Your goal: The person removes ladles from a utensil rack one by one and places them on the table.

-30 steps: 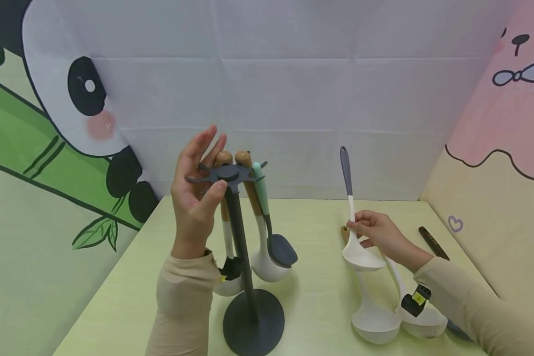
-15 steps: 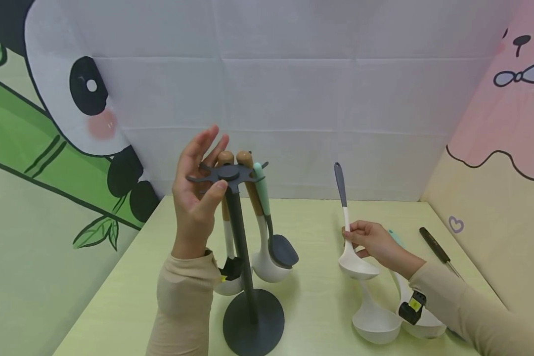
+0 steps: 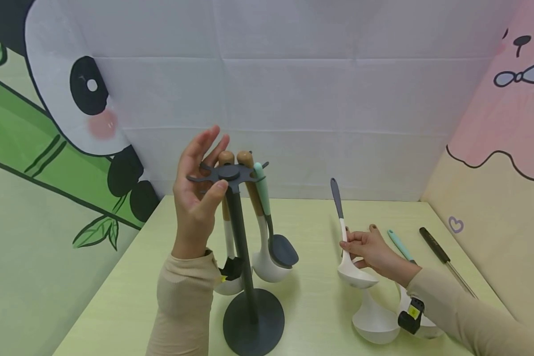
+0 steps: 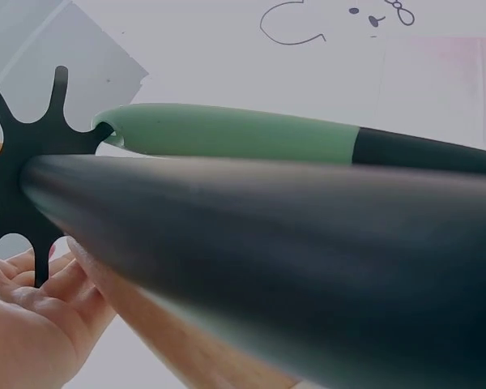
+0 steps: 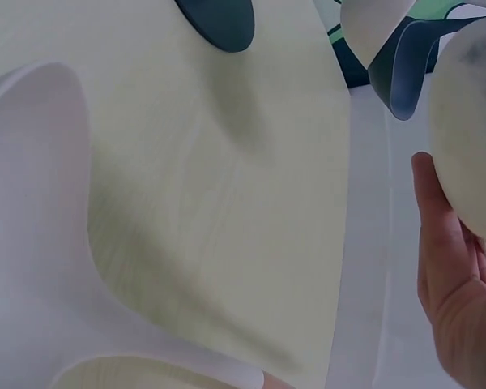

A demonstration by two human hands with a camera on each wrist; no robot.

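Observation:
My left hand [image 3: 196, 198] holds the top of a dark utensil rack [image 3: 244, 242], thumb in front and fingers behind its hooks. In the left wrist view a green handle [image 4: 243, 131] hangs on one hook. Two wooden-handled white ladles and a green-handled utensil with a navy head [image 3: 283, 250] hang from the rack. At the right, my right hand [image 3: 376, 252] pinches a soup ladle [image 3: 357, 277] by its white neck. Its grey-blue handle points up, and its bowl is down. The right wrist view shows the bowl [image 5: 470, 130] beside the fingers.
A white ladle [image 3: 376, 321] lies on the table [image 3: 129, 296] below the right hand. Another white ladle bowl [image 3: 429, 330] is partly hidden by the sleeve. Beyond them lie a green handle [image 3: 399, 244] and a black-handled utensil [image 3: 436, 244]. A white cloth wall [image 3: 285, 99] stands behind.
My right hand has lowered the ladle and brought it slightly left, uncovering more of the green handle and the black-handled utensil. The left hand and rack stay almost still.

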